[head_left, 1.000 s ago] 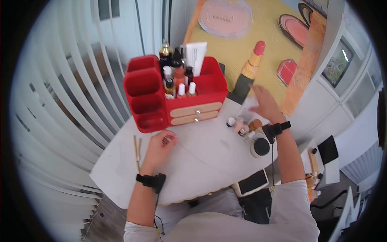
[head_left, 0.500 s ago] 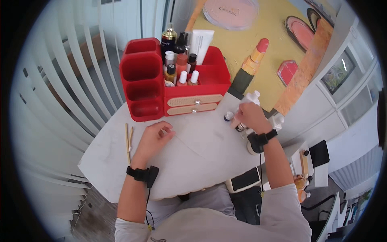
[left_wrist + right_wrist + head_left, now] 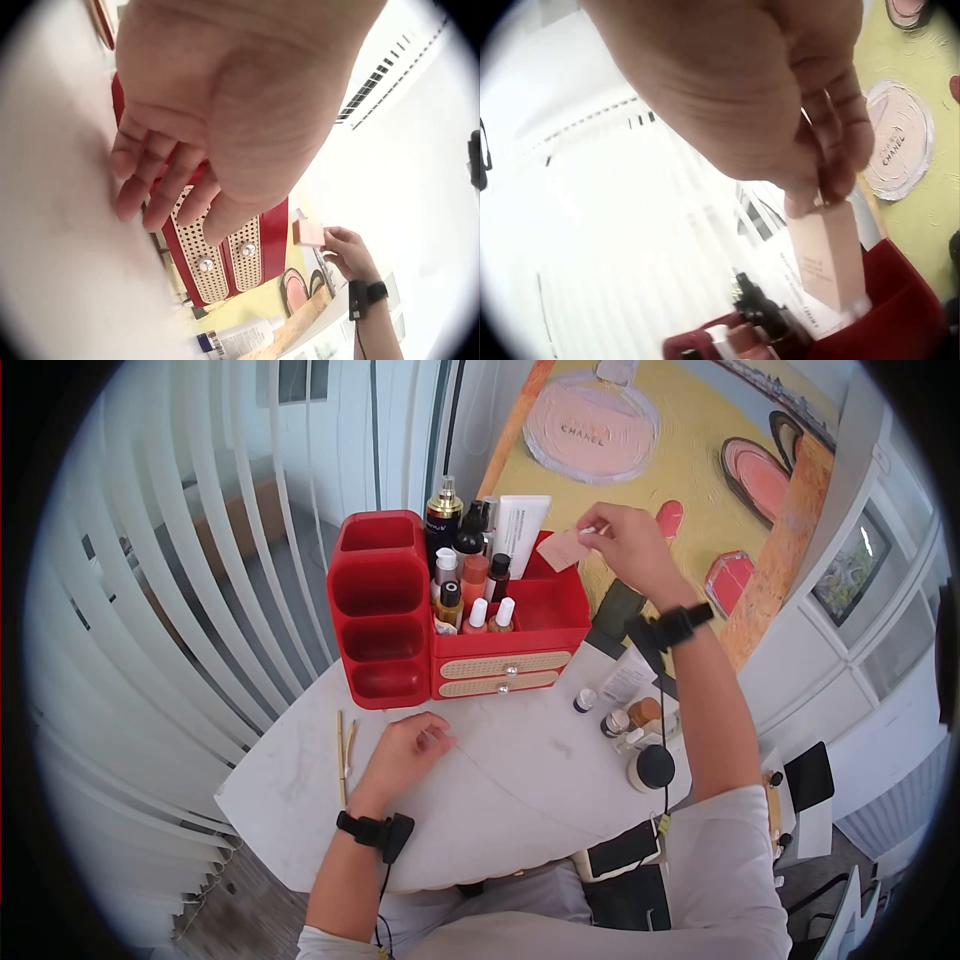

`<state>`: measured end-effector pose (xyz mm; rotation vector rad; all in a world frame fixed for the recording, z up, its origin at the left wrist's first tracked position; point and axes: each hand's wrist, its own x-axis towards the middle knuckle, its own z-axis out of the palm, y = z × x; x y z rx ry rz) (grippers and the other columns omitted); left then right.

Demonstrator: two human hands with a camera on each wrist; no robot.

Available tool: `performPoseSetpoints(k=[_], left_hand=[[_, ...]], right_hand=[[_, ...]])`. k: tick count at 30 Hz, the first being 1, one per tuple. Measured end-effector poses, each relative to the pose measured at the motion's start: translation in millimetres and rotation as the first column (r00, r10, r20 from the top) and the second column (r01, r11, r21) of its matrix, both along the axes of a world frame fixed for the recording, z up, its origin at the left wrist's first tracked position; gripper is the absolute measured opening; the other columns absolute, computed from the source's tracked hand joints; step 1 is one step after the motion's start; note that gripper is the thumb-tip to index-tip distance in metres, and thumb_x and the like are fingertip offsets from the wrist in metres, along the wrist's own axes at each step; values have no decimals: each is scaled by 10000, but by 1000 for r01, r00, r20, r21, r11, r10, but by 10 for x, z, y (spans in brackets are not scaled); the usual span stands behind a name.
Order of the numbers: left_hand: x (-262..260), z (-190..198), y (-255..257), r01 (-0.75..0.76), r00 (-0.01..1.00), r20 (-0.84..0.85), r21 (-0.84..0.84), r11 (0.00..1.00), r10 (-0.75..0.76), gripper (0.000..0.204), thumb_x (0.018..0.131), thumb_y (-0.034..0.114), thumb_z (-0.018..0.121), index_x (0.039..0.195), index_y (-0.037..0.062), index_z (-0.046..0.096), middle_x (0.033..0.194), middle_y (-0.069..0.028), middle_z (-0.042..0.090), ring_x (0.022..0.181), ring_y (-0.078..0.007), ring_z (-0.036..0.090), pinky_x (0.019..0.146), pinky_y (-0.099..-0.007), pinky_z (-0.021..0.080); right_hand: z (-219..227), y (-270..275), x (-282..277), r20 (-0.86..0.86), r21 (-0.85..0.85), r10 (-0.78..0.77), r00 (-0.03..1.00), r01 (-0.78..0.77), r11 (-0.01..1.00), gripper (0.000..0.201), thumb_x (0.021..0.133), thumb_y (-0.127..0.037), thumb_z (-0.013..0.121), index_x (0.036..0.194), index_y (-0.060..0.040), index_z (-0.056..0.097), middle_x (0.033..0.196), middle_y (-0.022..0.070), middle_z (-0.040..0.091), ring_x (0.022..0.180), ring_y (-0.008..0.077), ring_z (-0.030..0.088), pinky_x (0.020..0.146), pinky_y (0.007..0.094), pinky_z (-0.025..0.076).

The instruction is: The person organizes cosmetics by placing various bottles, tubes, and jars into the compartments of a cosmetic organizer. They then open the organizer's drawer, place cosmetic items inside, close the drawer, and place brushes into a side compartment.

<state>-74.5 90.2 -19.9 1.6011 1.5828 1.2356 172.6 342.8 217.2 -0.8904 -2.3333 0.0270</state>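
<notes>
The right hand pinches a small pale-pink rectangular bottle by its top, dangling it above the red plastic organizer at twelve o'clock; the left hand, loosely curled, steadies the white table.

Red organiser right rear compartment open; bottles crowd middle, perhaps tightly.

right hand raised pinching, left hand resting
</notes>
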Motion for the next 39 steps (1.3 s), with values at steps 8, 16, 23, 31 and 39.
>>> performPoseSetpoints(k=[8,16,23,31,39], left_hand=[[-36,-19,17,-1,1000,15,-9,1000,1,225,901,123,806,1069,9,712,875,-81,747,673,-140,649,650,-298,542],[-16,-44,2,23,999,32,-25,999,-23,225,894,117,806,1073,11,719,876,-82,736,698,-161,632,690,-312,544],[55,59,0,23,1000,-16,-14,1000,-23,241,882,99,812,1080,3,714,882,-87,734,714,-165,633,700,-308,540],[74,72,-14,41,998,-43,-32,999,-43,237,887,101,813,1080,8,712,890,-80,735,723,-156,629,699,-302,537],[27,-72,2,40,999,15,-25,999,-40,232,893,106,815,1082,17,713,875,-59,721,724,-144,624,700,-292,541]], right_hand=[[-482,657,-470,294,85,-138,946,118,989,138,872,-156,754,990,-86,768,976,138,756,977,348,732,815,467,577],[-392,218,-125,75,306,-153,985,123,944,242,875,-198,775,1074,-95,682,1065,117,676,992,367,690,808,482,565],[-771,-870,988,586,210,-280,760,192,959,155,827,-251,790,840,-103,746,804,122,729,780,352,733,688,468,579],[-1129,-1206,1547,698,128,-316,643,322,938,198,697,-107,783,890,-121,742,840,111,722,797,325,724,656,449,543],[-354,-1105,1526,552,155,-293,781,250,956,136,791,-108,762,926,-90,755,864,126,735,886,376,719,754,457,564]])
